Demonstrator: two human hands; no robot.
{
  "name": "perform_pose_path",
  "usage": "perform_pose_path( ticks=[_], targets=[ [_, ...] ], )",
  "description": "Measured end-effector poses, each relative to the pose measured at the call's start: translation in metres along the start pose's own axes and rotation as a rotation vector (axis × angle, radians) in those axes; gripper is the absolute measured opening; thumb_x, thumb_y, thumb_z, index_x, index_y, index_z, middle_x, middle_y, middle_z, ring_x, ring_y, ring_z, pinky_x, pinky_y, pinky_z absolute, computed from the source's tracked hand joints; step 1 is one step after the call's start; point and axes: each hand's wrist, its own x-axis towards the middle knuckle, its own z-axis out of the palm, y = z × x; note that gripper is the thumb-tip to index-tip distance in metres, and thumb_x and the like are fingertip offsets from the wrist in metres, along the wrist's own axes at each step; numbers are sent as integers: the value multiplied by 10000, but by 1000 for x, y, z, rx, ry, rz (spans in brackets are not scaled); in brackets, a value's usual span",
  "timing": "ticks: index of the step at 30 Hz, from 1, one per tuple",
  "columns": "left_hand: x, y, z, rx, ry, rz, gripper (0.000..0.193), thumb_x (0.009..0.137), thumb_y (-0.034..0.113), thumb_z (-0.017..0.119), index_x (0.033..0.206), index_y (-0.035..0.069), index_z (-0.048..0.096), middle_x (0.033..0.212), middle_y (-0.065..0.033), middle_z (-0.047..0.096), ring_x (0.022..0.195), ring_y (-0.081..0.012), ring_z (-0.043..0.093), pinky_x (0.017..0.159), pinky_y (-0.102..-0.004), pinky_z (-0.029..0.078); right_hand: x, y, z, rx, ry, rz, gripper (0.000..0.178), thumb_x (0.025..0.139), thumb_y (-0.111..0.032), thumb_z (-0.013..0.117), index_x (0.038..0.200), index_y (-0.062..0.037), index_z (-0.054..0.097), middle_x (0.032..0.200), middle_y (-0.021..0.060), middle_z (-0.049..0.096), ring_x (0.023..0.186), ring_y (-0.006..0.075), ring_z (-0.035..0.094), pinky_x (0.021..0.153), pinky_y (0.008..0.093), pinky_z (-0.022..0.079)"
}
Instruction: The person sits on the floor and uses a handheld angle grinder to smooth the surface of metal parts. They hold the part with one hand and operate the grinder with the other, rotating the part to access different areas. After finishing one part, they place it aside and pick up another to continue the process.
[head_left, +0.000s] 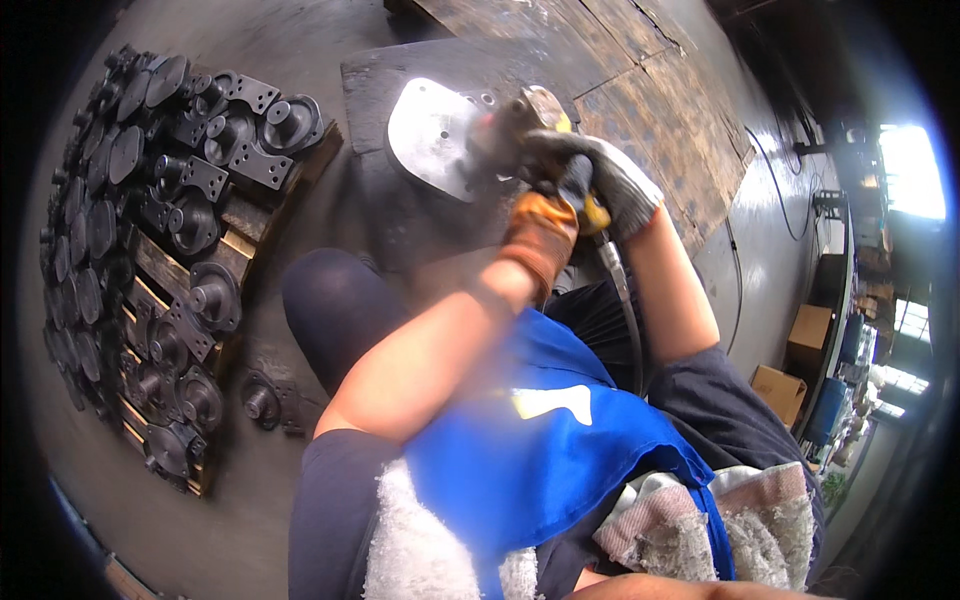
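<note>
My left hand (540, 228), in an orange-brown glove, is closed around the lower part of a grinder (543, 106) with yellow parts. Over the grinder's body wraps my right hand (618, 183), in a whitish knit glove with darker fingers. From the tool's rear end a hose (622, 282) runs back toward my lap. The grinder's working end is blurred and sits against or just over the right part of a shiny metal plate (420, 130) with a rounded end and small holes. That plate lies flat on a dark work surface (372, 85); whether the disc touches it, I cannot tell.
On the left, a wooden pallet (240, 215) bears many dark metal parts (95, 235) with round hubs and flat plates. One loose part (265, 402) lies on the floor beside it. Worn wooden boards (655, 130) extend at right; cardboard boxes (778, 393) stand farther off.
</note>
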Motion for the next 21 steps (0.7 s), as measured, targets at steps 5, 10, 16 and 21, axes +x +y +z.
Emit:
perform_pose_path(
  ticks=[5, 10, 16, 21],
  targets=[
    [14, -19, 1, 127, 19, 153, 456, 990, 411, 383, 989, 54, 666, 938, -127, 706, 893, -296, 664, 783, -363, 507, 10, -10, 10, 55, 11, -64, 315, 968, -142, 479, 1217, 18, 586, 1178, 111, 635, 1027, 186, 620, 909, 312, 512],
    [48, -22, -26, 81, -23, -192, 264, 963, 252, 431, 977, 106, 650, 889, -158, 686, 812, -309, 663, 736, -391, 517, 60, -13, 12, 16, -283, -296, 324, 933, -61, 508, 1233, 40, 573, 1183, 79, 629, 1081, 164, 595, 978, 303, 466],
    [30, -31, -23, 231, 477, 165, 213, 938, 198, 451, 1039, 99, 611, 904, -160, 677, 821, -331, 645, 747, -398, 513, 68, -29, 28, -420, -373, -435, 340, 906, -40, 538, 1238, 23, 580, 1167, 72, 639, 1086, 146, 581, 982, 305, 454],
    [43, -11, -52, 536, 206, 54, 214, 961, 176, 431, 1049, 129, 620, 847, -124, 697, 770, -276, 683, 648, -371, 524, 85, -14, 18, 316, -210, -31, 351, 895, -21, 546, 1241, 25, 578, 1190, 80, 627, 1087, 157, 586, 977, 312, 464]
  ],
)
